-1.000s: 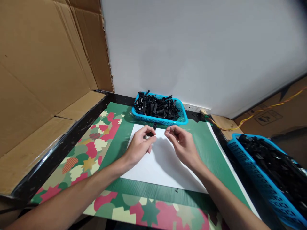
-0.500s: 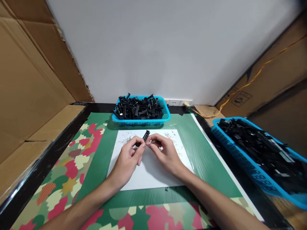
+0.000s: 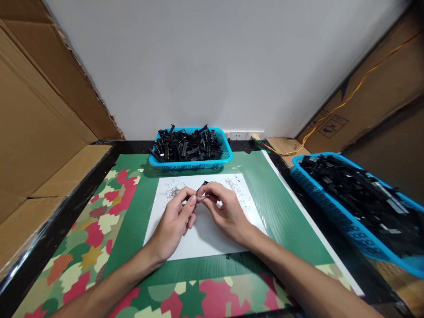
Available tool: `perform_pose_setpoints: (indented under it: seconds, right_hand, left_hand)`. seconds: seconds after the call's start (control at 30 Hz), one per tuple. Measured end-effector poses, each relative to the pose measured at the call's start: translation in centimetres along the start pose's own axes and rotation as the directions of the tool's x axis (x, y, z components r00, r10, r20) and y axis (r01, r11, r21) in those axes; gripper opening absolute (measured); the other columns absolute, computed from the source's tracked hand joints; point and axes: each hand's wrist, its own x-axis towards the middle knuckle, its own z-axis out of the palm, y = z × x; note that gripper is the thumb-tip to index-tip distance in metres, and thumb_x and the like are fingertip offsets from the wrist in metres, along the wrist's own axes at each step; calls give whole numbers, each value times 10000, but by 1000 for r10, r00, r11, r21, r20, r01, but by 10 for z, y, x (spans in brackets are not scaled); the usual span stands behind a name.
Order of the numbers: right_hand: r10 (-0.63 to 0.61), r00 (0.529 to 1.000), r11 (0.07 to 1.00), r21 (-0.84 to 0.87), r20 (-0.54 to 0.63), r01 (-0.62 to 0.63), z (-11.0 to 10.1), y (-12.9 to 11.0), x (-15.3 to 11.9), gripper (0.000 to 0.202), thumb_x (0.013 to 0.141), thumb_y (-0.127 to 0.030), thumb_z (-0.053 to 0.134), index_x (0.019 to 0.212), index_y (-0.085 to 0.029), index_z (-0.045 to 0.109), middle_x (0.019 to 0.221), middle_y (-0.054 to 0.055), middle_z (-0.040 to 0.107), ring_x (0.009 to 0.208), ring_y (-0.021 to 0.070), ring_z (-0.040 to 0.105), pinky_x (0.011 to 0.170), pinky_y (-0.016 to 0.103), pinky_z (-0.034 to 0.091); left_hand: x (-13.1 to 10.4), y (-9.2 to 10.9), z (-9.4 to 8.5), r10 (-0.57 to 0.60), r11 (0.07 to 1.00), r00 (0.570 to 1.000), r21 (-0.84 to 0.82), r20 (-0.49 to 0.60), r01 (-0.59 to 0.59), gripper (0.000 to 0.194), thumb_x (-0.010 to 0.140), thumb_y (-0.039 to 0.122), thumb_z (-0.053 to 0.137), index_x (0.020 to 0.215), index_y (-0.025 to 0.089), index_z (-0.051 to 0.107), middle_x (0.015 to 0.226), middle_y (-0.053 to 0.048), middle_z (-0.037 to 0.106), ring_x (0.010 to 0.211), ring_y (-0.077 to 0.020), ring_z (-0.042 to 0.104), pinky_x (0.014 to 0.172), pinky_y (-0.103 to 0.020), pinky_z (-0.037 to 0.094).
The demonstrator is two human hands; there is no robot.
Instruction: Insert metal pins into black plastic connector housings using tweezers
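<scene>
Over a white sheet point(image 3: 205, 240), my hands meet fingertip to fingertip. My left hand point(image 3: 177, 221) is closed on a small black plastic part point(image 3: 206, 182); only its far tip shows, as my fingers hide most of it. A thin, shiny metal piece point(image 3: 203, 196) is pinched in my right hand point(image 3: 228, 212) and points at the left fingertips. Whether it touches the black part cannot be made out. Tiny metal springs or bent wires lie in a pile point(image 3: 172, 191) left of my hands, with more scattered wires point(image 3: 232, 183) to the right.
Behind the sheet stands a blue basket point(image 3: 190, 165) heaped with black plastic parts. A second blue basket point(image 3: 344, 229) of black pieces is at the right. Cardboard point(image 3: 39, 97) walls the left side. A yellow cable point(image 3: 309, 141) runs from the wall socket point(image 3: 237, 136).
The right fingers have moved closer over the black part, which now shows less between my hands. The whole view has shifted slightly.
</scene>
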Motion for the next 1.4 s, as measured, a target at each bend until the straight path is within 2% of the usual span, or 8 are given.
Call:
perform_pose_setpoints:
  seconds: [0.3, 0.47, 0.8, 0.9, 1.0, 1.13, 1.27, 1.4]
  right_hand:
    - [136, 990, 983, 130, -47, -129, -6, -10, 5, 152, 1049, -337, 611, 1053, -228, 716, 927, 39, 705, 820, 182, 608, 719, 307, 473]
    - [129, 989, 984, 112, 69, -136, -10, -11, 8, 172, 1056, -328, 603, 1001, -221, 725, 950, 39, 738, 849, 187, 642, 756, 309, 481]
    - [183, 961, 966, 143, 207, -215, -17, -8, 10, 160, 1033, -329, 631, 975, -199, 701, 903, 29, 706, 826, 167, 625, 737, 279, 485]
    - [181, 957, 967, 136, 228, -215, -19, -10, 10, 130, 1005, -304, 641, 973, -193, 701, 880, 30, 708, 801, 161, 622, 733, 277, 496]
    - [195, 966, 965, 144, 171, -220, -24, -8, 12, 115, 975, -286, 642, 937, -191, 696, 884, 36, 713, 805, 164, 635, 739, 283, 507]
    - [274, 957, 958, 58, 100, -280, -42, 1, 17, 150, 940, -297, 665, 859, -180, 711, 806, 34, 704, 724, 152, 608, 654, 271, 464]
    - [364, 921, 929, -121, 139, -349, -59, 12, 20, 156, 897, -231, 648, 789, -166, 740, 677, 12, 654, 589, 121, 501, 547, 265, 365]
    - [389, 903, 913, -211, 181, -350, -57, 16, 19, 161, 871, -201, 636, 768, -164, 755, 646, 11, 651, 575, 124, 483, 532, 271, 337]
  left_hand:
    - [2, -3, -4, 51, 998, 997, 31, -49, -50, 337, 1073, 541, 529, 958, 225, 533, 693, 62, 364, 534, -88, 338, 484, -224, 247]
    - [4, -5, -7, 38, 998, 999, 46, -23, -37, 350, 1051, 563, 554, 982, 220, 567, 733, 52, 369, 569, -100, 283, 506, -244, 213]
    - [4, -9, -8, 26, 993, 999, 118, 27, -29, 358, 1061, 563, 526, 991, 213, 561, 767, 33, 404, 646, -126, 344, 542, -244, 245]
    - [3, -8, -7, 6, 996, 1000, 84, 31, -8, 371, 1052, 577, 535, 986, 213, 563, 775, 30, 405, 633, -121, 325, 523, -236, 219]
    - [3, -5, -6, -60, 997, 996, -44, 65, 63, 381, 1057, 600, 509, 998, 226, 547, 786, 42, 355, 588, -98, 261, 487, -225, 148]
    - [3, -4, -5, -132, 978, 983, -145, 128, 150, 379, 1051, 609, 521, 1043, 232, 555, 820, 46, 375, 552, -63, 237, 463, -204, 114]
    - [5, -5, -5, -181, 965, 977, -171, 116, 199, 384, 1019, 615, 586, 1019, 233, 549, 816, 50, 433, 504, -38, 211, 438, -192, 84]
    - [6, -5, -4, -199, 960, 975, -181, 95, 213, 390, 1018, 615, 585, 991, 228, 547, 762, 57, 454, 478, -36, 203, 424, -178, 86]
